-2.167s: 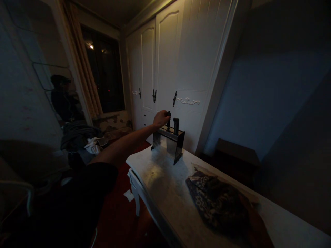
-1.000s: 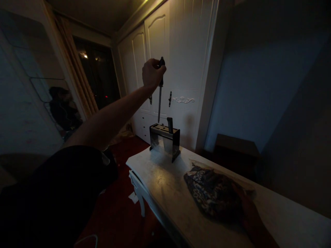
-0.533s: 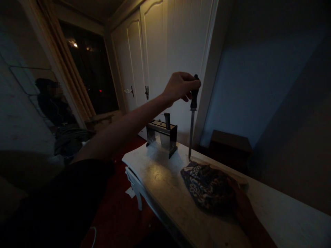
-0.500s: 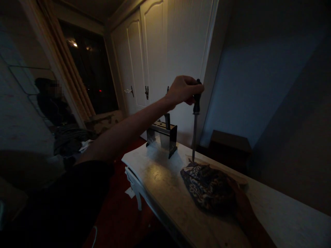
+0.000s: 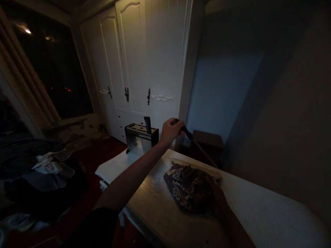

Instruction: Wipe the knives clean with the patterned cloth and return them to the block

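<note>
My left hand [image 5: 172,131] is closed around the black handle of a honing steel [image 5: 204,154]. The steel slants down to the right, its tip just above the far side of the white table [image 5: 248,196]. Bunched on the table lies a dark patterned cloth [image 5: 188,189], and my right hand [image 5: 219,199] grips its right side, with the fingers partly lost in shadow. A pale flat piece, like a board, shows behind the cloth. Left of my left hand stands a knife block [image 5: 139,139] with one black handle sticking up from its slotted top.
A white wardrobe [image 5: 152,58] stands behind the table. Beyond the table's far edge is a low dark brown box-like piece [image 5: 208,139]. Piled clothes [image 5: 49,165] lie at the left, near a red floor and a curtain [image 5: 24,65].
My left hand has lowered the honing steel and tipped it from upright to slanting right. The view has turned right, and a seated person at the left is out of sight. My right hand stays on the cloth.
</note>
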Demonstrator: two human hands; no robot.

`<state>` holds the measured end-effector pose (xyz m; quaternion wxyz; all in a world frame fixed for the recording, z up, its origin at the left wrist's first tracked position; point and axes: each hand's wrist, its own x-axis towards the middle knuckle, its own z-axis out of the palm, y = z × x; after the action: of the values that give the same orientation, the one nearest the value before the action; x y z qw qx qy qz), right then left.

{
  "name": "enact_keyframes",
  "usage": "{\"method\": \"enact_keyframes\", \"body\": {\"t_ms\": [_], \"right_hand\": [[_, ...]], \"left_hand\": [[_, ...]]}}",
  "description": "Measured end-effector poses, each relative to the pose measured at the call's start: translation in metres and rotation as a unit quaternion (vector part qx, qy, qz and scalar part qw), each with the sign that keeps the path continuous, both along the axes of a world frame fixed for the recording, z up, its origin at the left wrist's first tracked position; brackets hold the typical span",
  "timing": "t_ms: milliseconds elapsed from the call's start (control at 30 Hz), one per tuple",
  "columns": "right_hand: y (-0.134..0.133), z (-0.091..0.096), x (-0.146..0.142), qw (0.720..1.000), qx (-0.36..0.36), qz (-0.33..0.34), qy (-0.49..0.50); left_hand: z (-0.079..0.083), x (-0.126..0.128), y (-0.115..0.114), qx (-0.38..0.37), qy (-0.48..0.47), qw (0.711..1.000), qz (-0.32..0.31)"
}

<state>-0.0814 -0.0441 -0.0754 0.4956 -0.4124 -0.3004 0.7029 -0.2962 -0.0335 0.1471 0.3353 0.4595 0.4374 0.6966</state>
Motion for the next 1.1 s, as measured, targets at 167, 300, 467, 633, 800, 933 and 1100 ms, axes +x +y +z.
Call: {"method": "enact_keyframes", "body": {"t_ms": [167, 300, 467, 633, 800, 933, 1100], "right_hand": [[-0.001, 0.002, -0.002, 0.999, 0.026, 0.004, 0.028], [-0.002, 0.008, -0.004, 0.997, 0.017, 0.009, 0.081], [-0.002, 0.013, -0.002, 0.991, -0.003, -0.003, 0.136], [0.0, 0.017, 0.007, 0.988, 0.02, 0.005, 0.153], [-0.003, 0.023, 0.01, 0.982, 0.031, 0.009, 0.186], [-0.006, 0.03, 0.01, 0.976, -0.004, -0.018, 0.218], [-0.003, 0.025, 0.012, 0.98, -0.014, -0.039, 0.193]], "left_hand": [[-0.053, 0.011, 0.003, -0.013, -0.134, 0.991, -0.008], [-0.099, 0.025, 0.004, -0.018, -0.198, 0.979, -0.035], [-0.142, 0.035, -0.002, -0.059, -0.238, 0.966, -0.078], [-0.167, 0.037, -0.007, -0.071, -0.241, 0.961, -0.113], [-0.189, 0.03, -0.007, -0.1, -0.238, 0.952, -0.167], [-0.2, 0.024, -0.006, -0.124, -0.254, 0.935, -0.214], [-0.202, 0.025, -0.004, -0.149, -0.236, 0.926, -0.252]]}}
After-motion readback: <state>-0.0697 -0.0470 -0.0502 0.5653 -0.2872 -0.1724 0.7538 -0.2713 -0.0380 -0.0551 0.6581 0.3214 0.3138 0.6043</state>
